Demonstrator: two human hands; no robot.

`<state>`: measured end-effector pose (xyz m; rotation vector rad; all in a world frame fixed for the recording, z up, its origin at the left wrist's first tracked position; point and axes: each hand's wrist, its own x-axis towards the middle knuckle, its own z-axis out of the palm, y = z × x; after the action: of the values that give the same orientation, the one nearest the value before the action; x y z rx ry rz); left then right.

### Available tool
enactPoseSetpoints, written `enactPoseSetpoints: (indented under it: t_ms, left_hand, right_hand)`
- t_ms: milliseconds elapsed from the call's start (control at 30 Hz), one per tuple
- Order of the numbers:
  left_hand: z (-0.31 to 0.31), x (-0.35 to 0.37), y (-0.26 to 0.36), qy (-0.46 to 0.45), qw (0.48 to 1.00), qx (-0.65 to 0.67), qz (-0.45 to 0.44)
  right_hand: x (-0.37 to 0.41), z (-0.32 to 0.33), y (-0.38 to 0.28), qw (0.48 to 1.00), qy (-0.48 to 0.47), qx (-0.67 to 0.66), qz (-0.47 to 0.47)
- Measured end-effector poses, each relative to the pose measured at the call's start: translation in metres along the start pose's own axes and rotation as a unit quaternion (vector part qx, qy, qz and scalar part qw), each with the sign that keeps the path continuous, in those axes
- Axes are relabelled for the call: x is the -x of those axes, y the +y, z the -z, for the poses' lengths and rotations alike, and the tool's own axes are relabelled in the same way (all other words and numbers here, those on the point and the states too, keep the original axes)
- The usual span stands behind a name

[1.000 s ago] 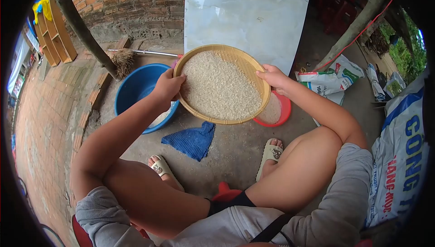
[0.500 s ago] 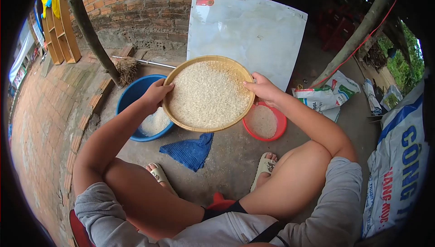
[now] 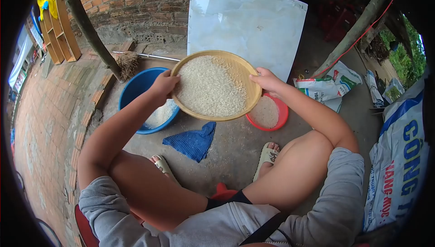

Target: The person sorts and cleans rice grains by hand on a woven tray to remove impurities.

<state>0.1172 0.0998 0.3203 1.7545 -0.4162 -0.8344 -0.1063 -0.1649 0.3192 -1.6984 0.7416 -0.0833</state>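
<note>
I hold a round woven bamboo tray (image 3: 244,68) full of white rice (image 3: 210,86) above the ground in front of me. My left hand (image 3: 164,85) grips its left rim and my right hand (image 3: 267,80) grips its right rim. The rice lies heaped toward the near left side, leaving bare weave at the far right. Below the tray on the left stands a blue basin (image 3: 140,88) with some rice in it. Below it on the right sits a red bowl (image 3: 272,113), also holding rice.
A blue cloth (image 3: 192,140) lies on the concrete between my sandalled feet and the bowls. A white board (image 3: 247,20) leans on the brick wall behind. A broom (image 3: 129,61) lies at the left, printed sacks (image 3: 398,156) stand at the right.
The tray swung left and flat half a second ago, then came back slightly right and tilted. The rice has shifted toward the near left. Both hands kept their grip.
</note>
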Motion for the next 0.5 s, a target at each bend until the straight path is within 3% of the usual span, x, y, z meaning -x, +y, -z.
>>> enactPoseSetpoints:
  t_ms: [67,167,233,300,433,500]
  left_hand:
    - [-0.02,0.011,0.005,-0.02,1.0,-0.01,0.013]
    - [0.004,-0.001,-0.003,-0.028,0.999,-0.016,0.01]
    - [0.025,-0.006,-0.01,-0.073,0.996,0.046,-0.004]
    - [0.017,-0.009,-0.009,-0.006,1.0,0.018,-0.009]
    - [-0.015,0.014,0.01,-0.025,0.998,-0.064,-0.008]
    - [0.0,-0.001,-0.005,-0.02,1.0,-0.004,-0.02]
  right_hand:
    - [-0.01,0.011,0.021,0.999,0.011,-0.044,-0.03]
    - [0.01,0.0,-0.006,1.0,0.004,0.006,0.005]
    - [0.029,-0.007,-0.025,0.999,-0.031,0.013,-0.006]
    - [0.028,-0.015,-0.027,1.0,-0.018,0.018,0.0]
    - [-0.009,0.009,0.021,1.0,-0.006,-0.01,-0.012]
    - [-0.008,0.004,0.01,1.0,0.004,-0.003,0.017]
